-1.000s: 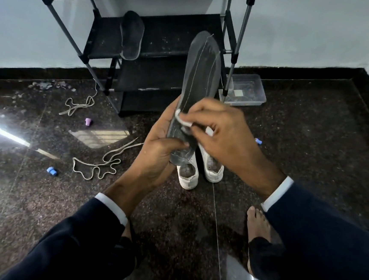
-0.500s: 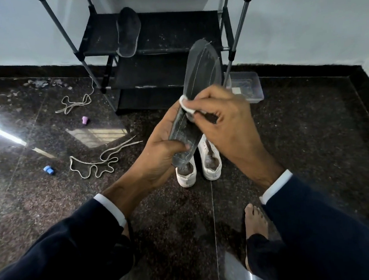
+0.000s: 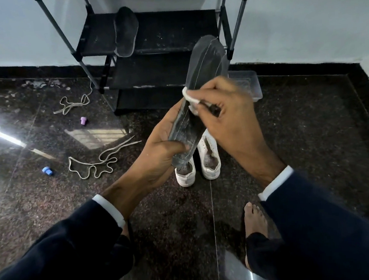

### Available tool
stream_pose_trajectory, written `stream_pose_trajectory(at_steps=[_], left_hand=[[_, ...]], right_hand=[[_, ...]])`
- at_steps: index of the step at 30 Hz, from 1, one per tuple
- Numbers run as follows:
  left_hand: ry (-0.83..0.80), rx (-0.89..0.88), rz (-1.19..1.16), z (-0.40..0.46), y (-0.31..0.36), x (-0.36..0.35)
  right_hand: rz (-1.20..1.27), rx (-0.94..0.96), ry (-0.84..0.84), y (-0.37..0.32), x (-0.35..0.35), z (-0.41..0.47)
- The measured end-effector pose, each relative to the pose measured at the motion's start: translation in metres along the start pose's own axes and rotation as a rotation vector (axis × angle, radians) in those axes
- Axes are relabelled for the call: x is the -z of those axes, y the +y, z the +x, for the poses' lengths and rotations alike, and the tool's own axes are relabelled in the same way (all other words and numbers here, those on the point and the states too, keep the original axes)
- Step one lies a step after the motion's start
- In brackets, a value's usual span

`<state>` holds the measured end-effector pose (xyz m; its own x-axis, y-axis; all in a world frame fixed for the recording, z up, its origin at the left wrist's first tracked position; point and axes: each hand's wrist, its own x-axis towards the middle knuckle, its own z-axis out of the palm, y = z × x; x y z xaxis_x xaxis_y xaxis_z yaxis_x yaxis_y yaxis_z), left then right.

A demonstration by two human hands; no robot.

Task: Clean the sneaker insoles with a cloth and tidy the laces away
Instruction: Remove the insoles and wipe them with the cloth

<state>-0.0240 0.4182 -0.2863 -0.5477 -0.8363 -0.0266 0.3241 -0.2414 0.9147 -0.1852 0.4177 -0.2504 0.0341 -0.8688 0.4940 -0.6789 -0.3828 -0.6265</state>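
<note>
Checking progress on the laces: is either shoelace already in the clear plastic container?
No, both shoelaces lie on the floor, left of the shoe rack.

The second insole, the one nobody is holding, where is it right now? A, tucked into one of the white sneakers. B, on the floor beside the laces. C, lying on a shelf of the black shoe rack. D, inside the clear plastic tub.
C: the second insole lies on a shelf of the black shoe rack, overhanging its front edge.
</note>
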Motion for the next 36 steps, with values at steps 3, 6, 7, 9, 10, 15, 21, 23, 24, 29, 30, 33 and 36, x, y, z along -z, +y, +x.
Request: stream_pose_trajectory(at_steps=[3, 6, 7, 9, 10, 15, 21, 23, 24, 29, 30, 33, 36], left_hand=[[0.028, 0.011, 0.009, -0.001, -0.002, 0.002], [0.05, 0.009, -0.026, -0.001, -0.001, 0.008], [0.043, 0.001, -0.041, -0.001, 0.001, 0.009], [0.043, -0.008, -0.075, 0.001, 0.004, 0.011], [0.046, -0.013, -0.094, 0.002, 0.005, 0.012], [0.066, -0.051, -0.095, 0.001, 0.004, 0.012], [0.058, -0.05, -0.097, 0.003, 0.007, 0.022], [0.066, -0.047, -0.102, 0.002, 0.008, 0.026], [0.067, -0.045, -0.109, 0.002, 0.008, 0.026], [0.06, -0.075, -0.127, 0.005, 0.01, 0.023], [0.064, -0.078, -0.135, 0.005, 0.01, 0.022], [0.089, -0.073, -0.163, 0.004, 0.011, 0.021], [0.129, -0.071, -0.16, 0.004, 0.013, 0.024]], right_hand=[[-0.042, 0.124, -0.092, -0.001, -0.01, -0.006], [0.09, 0.138, -0.204, -0.004, -0.013, -0.007], [0.171, 0.102, -0.264, -0.004, -0.011, -0.007], [0.304, -0.014, -0.328, -0.002, -0.004, -0.005], [0.331, -0.077, -0.287, 0.001, 0.001, -0.003], [0.062, -0.11, 0.021, 0.012, 0.009, 0.003], [0.033, 0.059, -0.229, 0.003, -0.011, -0.01], [0.068, 0.095, -0.31, 0.0, -0.014, -0.011], [0.101, 0.092, -0.349, 0.0, -0.012, -0.011], [0.226, -0.167, -0.207, 0.007, 0.005, -0.002], [0.201, -0.174, -0.116, 0.008, 0.006, -0.002], [0.106, -0.123, -0.068, 0.009, 0.0, -0.005], [0.055, -0.025, -0.185, 0.007, -0.01, -0.01]])
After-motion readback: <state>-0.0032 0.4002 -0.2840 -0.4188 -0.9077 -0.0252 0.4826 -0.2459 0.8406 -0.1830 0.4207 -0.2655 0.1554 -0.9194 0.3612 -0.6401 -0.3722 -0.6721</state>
